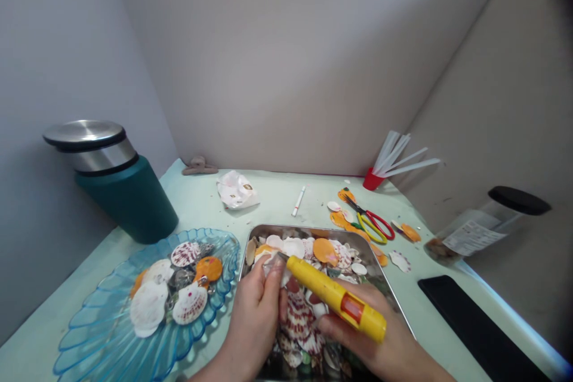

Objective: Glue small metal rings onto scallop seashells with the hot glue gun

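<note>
My right hand [380, 340] grips a yellow glue gun [333, 297] with an orange trigger, its metal tip aimed up and left. My left hand [257, 310] pinches a small pale shell [271, 264] right at that tip. Both hands hover over a metal tray [250, 245] filled with several white, orange and red-striped scallop shells [324, 250]. A blue glass dish [111, 322] on the left holds more shells [147, 307], some joined into clusters.
A teal tumbler [120, 182] with a steel lid stands at the back left. Red and yellow scissors [373, 222], loose shells, a red cup of clear sticks [373, 179], a white pen [298, 200] and crumpled wrapper [236, 190] lie behind. A plastic jar [483, 224] and black slab [478, 325] sit right.
</note>
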Motion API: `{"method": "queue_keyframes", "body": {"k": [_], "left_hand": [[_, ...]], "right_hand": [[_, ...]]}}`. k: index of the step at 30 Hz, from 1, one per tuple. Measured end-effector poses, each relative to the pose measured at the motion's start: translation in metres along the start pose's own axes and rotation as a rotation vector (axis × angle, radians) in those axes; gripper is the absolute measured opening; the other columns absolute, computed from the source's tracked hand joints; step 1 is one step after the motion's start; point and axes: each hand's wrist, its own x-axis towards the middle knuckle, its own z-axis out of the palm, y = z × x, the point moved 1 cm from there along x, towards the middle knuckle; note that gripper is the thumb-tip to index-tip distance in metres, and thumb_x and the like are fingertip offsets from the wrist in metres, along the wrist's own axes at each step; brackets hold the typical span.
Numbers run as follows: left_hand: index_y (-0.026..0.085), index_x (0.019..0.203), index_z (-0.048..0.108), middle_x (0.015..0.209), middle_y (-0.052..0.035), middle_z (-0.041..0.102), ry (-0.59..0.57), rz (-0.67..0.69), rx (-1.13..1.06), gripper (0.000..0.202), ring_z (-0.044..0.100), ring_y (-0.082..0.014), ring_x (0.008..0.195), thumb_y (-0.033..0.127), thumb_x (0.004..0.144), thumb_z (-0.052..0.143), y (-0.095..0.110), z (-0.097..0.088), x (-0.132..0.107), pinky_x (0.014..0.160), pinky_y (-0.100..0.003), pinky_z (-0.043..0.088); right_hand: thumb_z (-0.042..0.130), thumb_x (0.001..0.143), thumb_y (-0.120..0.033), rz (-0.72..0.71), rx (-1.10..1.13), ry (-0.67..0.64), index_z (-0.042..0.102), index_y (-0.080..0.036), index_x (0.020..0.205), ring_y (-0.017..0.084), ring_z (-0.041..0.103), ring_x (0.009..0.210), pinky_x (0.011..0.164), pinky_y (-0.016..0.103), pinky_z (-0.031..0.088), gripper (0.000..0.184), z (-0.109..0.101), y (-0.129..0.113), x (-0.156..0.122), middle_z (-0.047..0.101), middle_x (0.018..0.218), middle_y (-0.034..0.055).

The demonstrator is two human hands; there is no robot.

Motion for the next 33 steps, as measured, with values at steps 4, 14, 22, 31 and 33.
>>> {"method": "queue_keyframes", "body": {"k": [4, 14, 22, 31, 33], "left_hand": [[0.020, 0.068, 0.046, 0.039, 0.0080, 0.043, 0.032, -0.017, -0.046, 0.034, 0.036, -0.0084, 0.038, 0.047, 0.090, 0.044, 0.002, -0.001, 0.000, 0.041, -0.019, 0.028], [0.019, 0.066, 0.048, 0.038, 0.0070, 0.044, 0.047, -0.029, -0.075, 0.036, 0.038, -0.0090, 0.038, 0.047, 0.089, 0.045, 0.005, -0.002, -0.002, 0.043, -0.019, 0.030], [0.017, 0.076, 0.053, 0.037, 0.0079, 0.044, 0.047, -0.026, -0.152, 0.034, 0.036, -0.0085, 0.036, 0.049, 0.086, 0.048, 0.005, 0.000, 0.002, 0.039, -0.017, 0.028], [0.016, 0.073, 0.056, 0.035, 0.0077, 0.043, 0.050, -0.026, -0.163, 0.040, 0.034, -0.0072, 0.035, 0.054, 0.084, 0.050, 0.002, 0.000, -0.001, 0.037, -0.017, 0.024], [0.016, 0.072, 0.057, 0.036, 0.0073, 0.043, 0.041, -0.010, -0.140, 0.041, 0.035, -0.0075, 0.035, 0.054, 0.084, 0.050, 0.003, 0.000, -0.002, 0.037, -0.018, 0.025]], "right_hand": [[0.062, 0.079, -0.041, -0.051, -0.039, -0.013, 0.069, -0.022, 0.076, 0.016, 0.061, 0.054, 0.052, 0.022, 0.049, 0.020, -0.001, 0.001, 0.001, 0.067, 0.063, -0.0004], [0.057, 0.082, -0.043, -0.055, -0.081, -0.043, 0.064, -0.020, 0.074, 0.016, 0.060, 0.058, 0.055, 0.024, 0.047, 0.025, -0.001, 0.002, 0.001, 0.066, 0.065, 0.0006], [0.055, 0.083, -0.049, 0.078, -0.070, -0.056, 0.062, -0.018, 0.082, 0.020, 0.062, 0.072, 0.069, 0.029, 0.049, 0.032, -0.006, 0.012, 0.004, 0.067, 0.078, 0.0035], [0.059, 0.080, -0.023, 0.108, -0.612, -0.092, 0.060, -0.022, 0.102, 0.025, 0.065, 0.082, 0.068, 0.030, 0.044, 0.022, -0.026, 0.023, -0.001, 0.070, 0.090, 0.0040], [0.061, 0.080, -0.025, 0.126, -0.677, -0.115, 0.061, -0.021, 0.101, 0.028, 0.065, 0.085, 0.071, 0.035, 0.045, 0.022, -0.024, 0.025, -0.003, 0.070, 0.092, 0.0068]]}}
